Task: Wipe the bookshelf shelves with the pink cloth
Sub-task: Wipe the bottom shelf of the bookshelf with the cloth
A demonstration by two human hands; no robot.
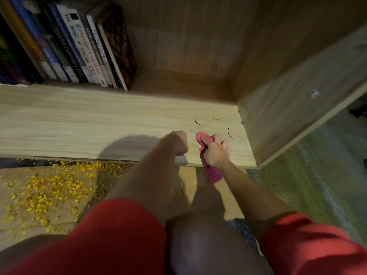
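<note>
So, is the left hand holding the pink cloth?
No, the right hand grips the pink cloth; the left hand is a bare fist.

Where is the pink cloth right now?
In the head view, the pink cloth is gripped by the right hand at the front right of the light wooden shelf, its tail hanging over the edge.

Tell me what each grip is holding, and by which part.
Right grip holds the cloth round its bunched middle, both ends free; left grip is an empty fist.
</note>
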